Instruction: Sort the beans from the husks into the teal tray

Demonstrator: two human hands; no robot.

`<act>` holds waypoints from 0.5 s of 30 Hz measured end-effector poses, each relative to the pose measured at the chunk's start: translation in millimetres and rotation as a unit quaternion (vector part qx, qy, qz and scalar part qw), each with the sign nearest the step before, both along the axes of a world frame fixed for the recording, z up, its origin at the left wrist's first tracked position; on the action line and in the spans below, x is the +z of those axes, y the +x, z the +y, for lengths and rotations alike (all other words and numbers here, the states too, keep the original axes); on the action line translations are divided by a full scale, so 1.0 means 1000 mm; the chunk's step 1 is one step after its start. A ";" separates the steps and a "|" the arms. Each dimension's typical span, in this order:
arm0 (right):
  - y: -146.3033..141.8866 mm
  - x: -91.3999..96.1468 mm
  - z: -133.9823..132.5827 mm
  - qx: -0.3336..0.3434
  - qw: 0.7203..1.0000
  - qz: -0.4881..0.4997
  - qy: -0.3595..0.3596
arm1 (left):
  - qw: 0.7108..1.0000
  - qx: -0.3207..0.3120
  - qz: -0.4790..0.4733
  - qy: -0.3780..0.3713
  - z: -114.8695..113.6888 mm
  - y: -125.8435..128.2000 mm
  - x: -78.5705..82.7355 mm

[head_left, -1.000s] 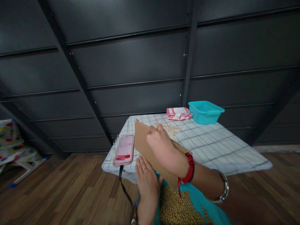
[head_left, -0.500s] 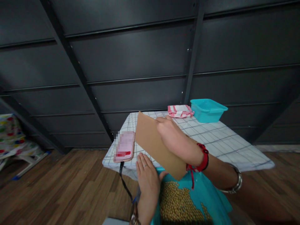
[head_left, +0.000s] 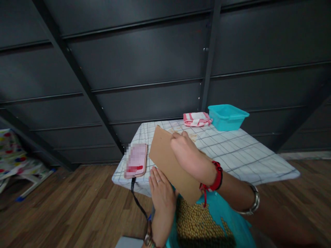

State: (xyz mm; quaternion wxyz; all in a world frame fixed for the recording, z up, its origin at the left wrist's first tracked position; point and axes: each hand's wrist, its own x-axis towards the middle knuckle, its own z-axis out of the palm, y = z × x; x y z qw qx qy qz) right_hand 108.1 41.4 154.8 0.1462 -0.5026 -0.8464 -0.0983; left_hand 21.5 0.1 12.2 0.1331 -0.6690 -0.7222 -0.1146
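My right hand [head_left: 184, 148] is closed on the upper edge of a flat brown cardboard piece [head_left: 165, 155]. The cardboard tilts over the front of the table, its lower corner above a teal tub [head_left: 219, 213] holding many small round yellowish beans [head_left: 198, 220]. My left hand [head_left: 162, 191] lies with fingers stretched out at the table's front edge, by the tub's left side and touching or close to the cardboard's lower edge. Its thumb is partly hidden. Brownish smudges or crumbs [head_left: 192, 137] show on the cloth behind the cardboard.
A white checked cloth [head_left: 245, 151] covers the table. A pink phone [head_left: 138, 160] with a black strap lies at the left. Towards the back are a folded red-striped towel [head_left: 196, 119] and a second teal tub [head_left: 227, 119]. A dark panelled wall [head_left: 144, 62] stands behind.
The cardboard and my right hand have shifted slightly towards me, uncovering brownish smudges on the cloth. My left hand stays nearly in place. The view has moved a little.
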 end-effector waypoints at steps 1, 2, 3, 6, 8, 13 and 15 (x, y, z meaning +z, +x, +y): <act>0.000 0.001 -0.002 -0.009 1.000 -0.005 0.001 | 1.000 -0.003 0.004 0.006 0.000 0.000 -0.001; 0.000 0.002 -0.003 -0.015 1.000 -0.009 0.001 | 1.000 -0.005 0.008 0.011 0.000 0.001 -0.002; 0.001 0.004 -0.003 -0.020 1.000 -0.012 0.002 | 1.000 -0.006 0.013 0.015 0.000 0.001 -0.002; 0.005 0.012 -0.003 -0.022 1.000 -0.022 0.002 | 0.999 -0.009 0.030 0.022 0.001 0.001 -0.002; 0.010 0.018 -0.002 -0.008 1.000 -0.026 0.009 | 0.999 -0.007 0.035 0.026 0.001 0.001 -0.001; 0.011 0.017 0.004 0.042 0.998 -0.016 0.040 | 0.999 -0.002 0.036 0.015 0.001 0.000 0.001; 0.009 0.011 0.006 0.059 0.997 -0.002 0.059 | 0.999 -0.006 0.038 0.011 0.000 -0.002 0.001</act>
